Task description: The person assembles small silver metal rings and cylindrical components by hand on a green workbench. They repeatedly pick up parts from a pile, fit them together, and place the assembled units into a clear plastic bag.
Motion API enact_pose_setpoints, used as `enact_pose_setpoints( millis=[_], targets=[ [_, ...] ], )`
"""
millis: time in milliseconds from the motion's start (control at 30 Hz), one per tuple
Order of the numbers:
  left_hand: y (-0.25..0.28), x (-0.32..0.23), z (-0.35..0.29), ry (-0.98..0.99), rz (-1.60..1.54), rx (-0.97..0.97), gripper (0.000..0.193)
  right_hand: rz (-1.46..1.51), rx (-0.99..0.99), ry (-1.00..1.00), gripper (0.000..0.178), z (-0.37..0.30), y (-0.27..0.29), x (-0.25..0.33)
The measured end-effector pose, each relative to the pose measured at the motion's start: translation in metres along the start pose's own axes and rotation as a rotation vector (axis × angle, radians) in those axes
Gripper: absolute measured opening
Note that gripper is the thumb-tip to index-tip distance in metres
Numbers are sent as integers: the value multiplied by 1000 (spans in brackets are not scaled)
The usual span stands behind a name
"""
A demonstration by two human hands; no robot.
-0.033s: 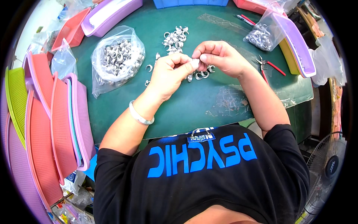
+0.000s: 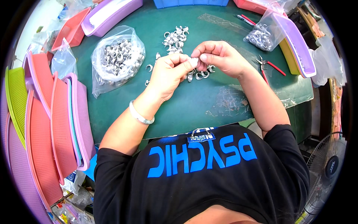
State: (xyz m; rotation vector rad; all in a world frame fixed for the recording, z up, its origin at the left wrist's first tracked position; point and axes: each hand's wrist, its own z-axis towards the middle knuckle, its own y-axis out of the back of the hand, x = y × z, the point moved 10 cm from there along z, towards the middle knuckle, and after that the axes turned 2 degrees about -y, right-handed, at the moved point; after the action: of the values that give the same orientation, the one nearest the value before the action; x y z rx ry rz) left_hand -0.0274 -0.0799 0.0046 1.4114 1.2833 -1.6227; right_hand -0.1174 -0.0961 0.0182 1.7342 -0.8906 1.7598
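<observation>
Over the middle of the green table, my left hand (image 2: 169, 72) pinches a small ridged silvery ring (image 2: 194, 61) between thumb and index finger. My right hand (image 2: 220, 58) meets it there, fingers curled and thumb close to the index finger; what lies between them is hidden. Beneath my hands are several loose silvery open rings (image 2: 202, 75), partly covered by my fingers. A heap of similar rings (image 2: 175, 39) lies just beyond. Left of my left hand stands an open clear plastic bag (image 2: 97, 74) full of such rings.
Red-handled pliers (image 2: 264, 66) lie right of my right hand. A clear bag of rings (image 2: 259, 37) sits farther back beside a purple basket (image 2: 294, 44). Stacked plastic baskets (image 2: 63, 123) crowd the left side. A blue crate (image 2: 190, 3) is at the far edge; a fan (image 2: 326, 168) stands lower right.
My left fingertips have shifted very slightly left with the ring. Otherwise nothing has visibly moved.
</observation>
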Motion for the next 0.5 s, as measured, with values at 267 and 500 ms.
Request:
enact_pose_setpoints(
  millis=[267, 500],
  targets=[
    [6, 18, -1, 162, -261, -62, 12, -62, -46, 58, 28, -2, -7, 11],
    [6, 19, -1, 155, -278, -66, 12, -86, -71, 99, 31, -3, -7, 13]
  ],
)
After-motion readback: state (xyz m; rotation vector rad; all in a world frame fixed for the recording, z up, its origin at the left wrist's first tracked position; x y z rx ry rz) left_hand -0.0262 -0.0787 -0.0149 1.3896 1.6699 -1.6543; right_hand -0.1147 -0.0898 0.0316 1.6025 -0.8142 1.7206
